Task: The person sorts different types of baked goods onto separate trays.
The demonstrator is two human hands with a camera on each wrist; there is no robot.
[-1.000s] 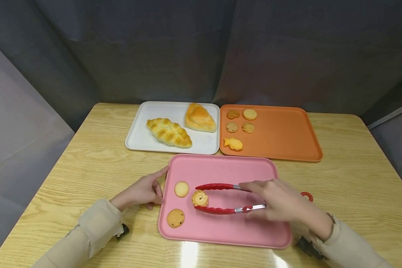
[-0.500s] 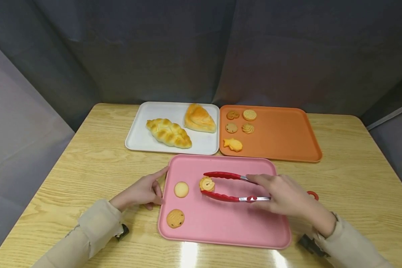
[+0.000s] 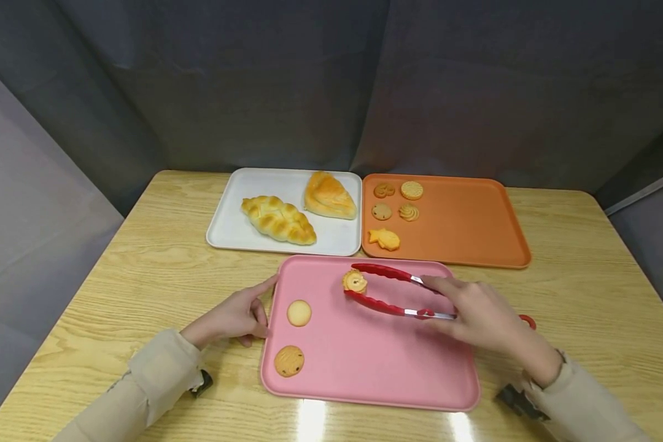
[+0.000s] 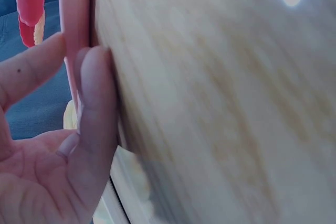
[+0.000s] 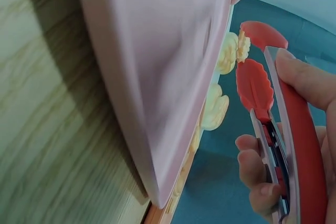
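My right hand [image 3: 483,316] grips a pair of red-tipped metal tongs [image 3: 378,304], and the right wrist view shows its fingers round the red handle [image 5: 307,150]. A scalloped-edge cookie [image 3: 355,282] sits between the tong tips; in the right wrist view this cookie [image 5: 243,46] is held above the pink tray [image 3: 387,368]. At the tray's left edge, my left hand [image 3: 234,316] touches the rim with its index finger and thumb spread apart. Near that side lie a pale round cookie [image 3: 299,313] and a brown round cookie [image 3: 290,361] with dark specks.
Behind the pink tray stand a white tray [image 3: 226,230] with a braided bread [image 3: 279,220] and a wedge-shaped pastry [image 3: 329,196], and an orange tray [image 3: 464,221] with several small cookies on its left, including a fish-shaped one [image 3: 384,239]. A dark curtain [image 3: 265,92] hangs behind the table.
The tongs with the scalloped cookie have risen off the front area and moved away and to the right, toward the pink tray's far edge. My left hand has stayed in place.
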